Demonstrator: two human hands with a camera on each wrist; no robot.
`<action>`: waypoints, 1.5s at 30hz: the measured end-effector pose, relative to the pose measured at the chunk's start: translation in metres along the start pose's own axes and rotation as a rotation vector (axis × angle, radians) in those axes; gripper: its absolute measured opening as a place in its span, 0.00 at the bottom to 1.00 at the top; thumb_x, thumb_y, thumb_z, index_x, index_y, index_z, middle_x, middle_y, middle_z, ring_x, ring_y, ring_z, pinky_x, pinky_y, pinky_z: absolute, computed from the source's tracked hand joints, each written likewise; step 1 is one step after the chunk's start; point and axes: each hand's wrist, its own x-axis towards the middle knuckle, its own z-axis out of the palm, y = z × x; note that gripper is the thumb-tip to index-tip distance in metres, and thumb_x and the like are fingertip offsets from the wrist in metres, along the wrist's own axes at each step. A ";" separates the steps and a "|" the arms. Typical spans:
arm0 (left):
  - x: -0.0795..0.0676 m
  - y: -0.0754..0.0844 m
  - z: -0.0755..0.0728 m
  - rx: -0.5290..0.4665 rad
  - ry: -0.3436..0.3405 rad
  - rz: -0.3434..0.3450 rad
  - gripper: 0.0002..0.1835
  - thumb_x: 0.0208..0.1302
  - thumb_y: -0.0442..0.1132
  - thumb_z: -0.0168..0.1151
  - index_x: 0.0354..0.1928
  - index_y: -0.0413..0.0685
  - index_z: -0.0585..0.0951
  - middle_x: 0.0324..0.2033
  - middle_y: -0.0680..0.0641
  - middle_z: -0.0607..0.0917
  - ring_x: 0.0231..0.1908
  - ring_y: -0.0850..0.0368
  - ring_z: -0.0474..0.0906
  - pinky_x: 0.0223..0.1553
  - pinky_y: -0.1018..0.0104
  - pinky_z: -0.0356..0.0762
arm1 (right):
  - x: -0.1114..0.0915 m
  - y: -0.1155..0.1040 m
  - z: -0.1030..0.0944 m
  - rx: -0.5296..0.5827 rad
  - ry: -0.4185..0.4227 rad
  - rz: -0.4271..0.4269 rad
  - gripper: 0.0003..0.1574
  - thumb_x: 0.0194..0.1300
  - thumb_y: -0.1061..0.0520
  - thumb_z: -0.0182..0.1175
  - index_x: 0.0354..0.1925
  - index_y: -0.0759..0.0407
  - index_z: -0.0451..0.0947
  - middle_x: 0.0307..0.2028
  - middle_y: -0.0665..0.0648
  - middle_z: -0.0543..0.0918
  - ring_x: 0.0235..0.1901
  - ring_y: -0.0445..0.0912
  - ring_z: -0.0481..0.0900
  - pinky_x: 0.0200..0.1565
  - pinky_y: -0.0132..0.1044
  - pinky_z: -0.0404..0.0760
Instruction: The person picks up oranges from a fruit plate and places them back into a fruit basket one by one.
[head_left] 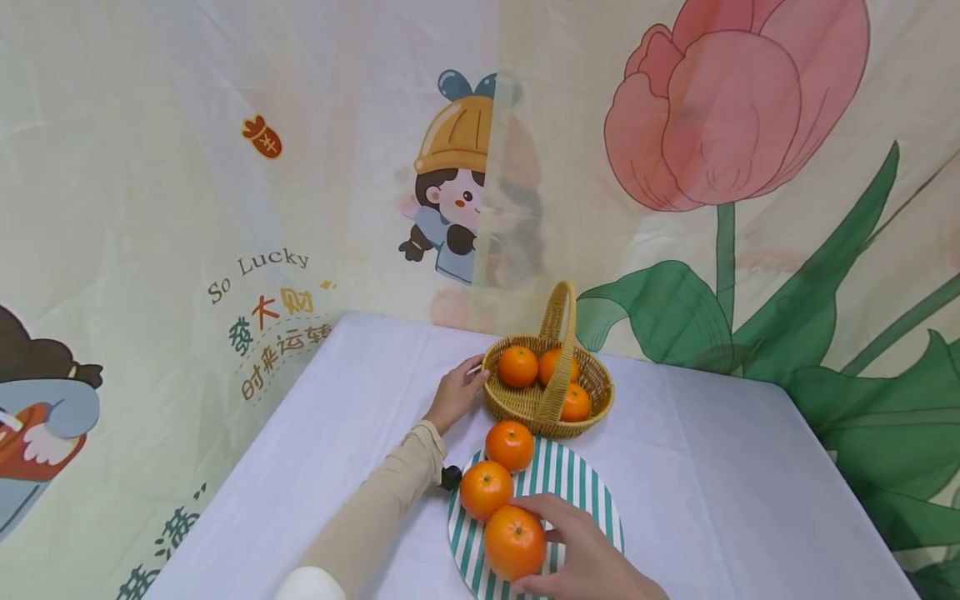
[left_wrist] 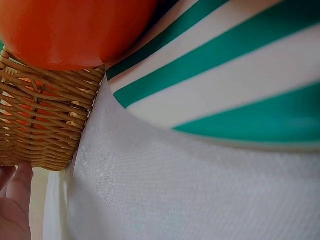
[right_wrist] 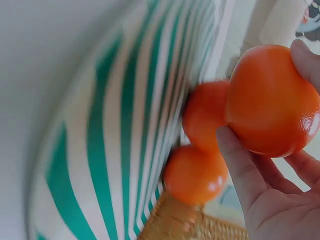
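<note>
My right hand [head_left: 581, 546] grips an orange [head_left: 515, 542] between thumb and fingers, held over a round green-and-white striped plate [head_left: 592, 492]. In the right wrist view this orange [right_wrist: 272, 100] stands clear of the striped surface. Two more oranges, one nearer [head_left: 487, 490] and one farther [head_left: 510, 446], sit along the plate's left side. Beyond the plate is a wicker basket [head_left: 525, 408] with an arched handle, holding three oranges. My left hand [head_left: 457, 393] is at the basket's left side, its fingertips touching the woven wall [left_wrist: 45, 130] in the left wrist view.
A white cloth covers the table [head_left: 720, 475]. Behind it hangs a printed curtain [head_left: 360, 167] with a large tulip and cartoon figures. A small black object [head_left: 451, 477] shows by the left wrist, at the plate's left edge.
</note>
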 end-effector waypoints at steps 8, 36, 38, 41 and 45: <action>0.001 0.003 -0.001 0.024 0.012 -0.013 0.24 0.73 0.44 0.56 0.68 0.48 0.71 0.63 0.44 0.75 0.59 0.49 0.76 0.55 0.59 0.78 | -0.004 0.007 -0.034 -0.038 0.225 -0.145 0.47 0.46 0.40 0.77 0.63 0.40 0.69 0.56 0.43 0.75 0.52 0.44 0.77 0.43 0.32 0.84; 0.002 0.001 0.000 0.028 0.015 -0.019 0.24 0.72 0.44 0.57 0.68 0.49 0.72 0.64 0.45 0.75 0.58 0.50 0.76 0.56 0.59 0.77 | 0.076 0.036 -0.160 -0.064 0.420 -0.062 0.51 0.52 0.40 0.74 0.69 0.50 0.64 0.59 0.55 0.74 0.52 0.54 0.77 0.47 0.44 0.84; 0.001 0.001 0.000 0.023 0.012 -0.017 0.24 0.72 0.43 0.57 0.68 0.48 0.72 0.64 0.45 0.75 0.58 0.49 0.76 0.56 0.58 0.77 | 0.084 0.038 -0.161 -0.058 0.418 -0.039 0.52 0.51 0.38 0.74 0.68 0.49 0.64 0.58 0.55 0.74 0.52 0.54 0.77 0.48 0.45 0.84; 0.000 0.003 0.000 0.019 0.018 -0.014 0.24 0.72 0.43 0.57 0.67 0.48 0.72 0.63 0.45 0.75 0.58 0.49 0.76 0.56 0.58 0.77 | 0.097 0.038 -0.162 -0.052 0.409 -0.034 0.51 0.53 0.41 0.74 0.68 0.51 0.64 0.58 0.57 0.74 0.52 0.54 0.77 0.48 0.46 0.84; -0.001 0.005 -0.001 0.023 0.019 -0.010 0.24 0.73 0.44 0.56 0.67 0.47 0.72 0.64 0.44 0.75 0.58 0.49 0.76 0.56 0.59 0.77 | 0.113 0.036 -0.162 -0.037 0.397 -0.046 0.47 0.56 0.51 0.73 0.69 0.55 0.64 0.59 0.59 0.74 0.51 0.55 0.77 0.49 0.48 0.83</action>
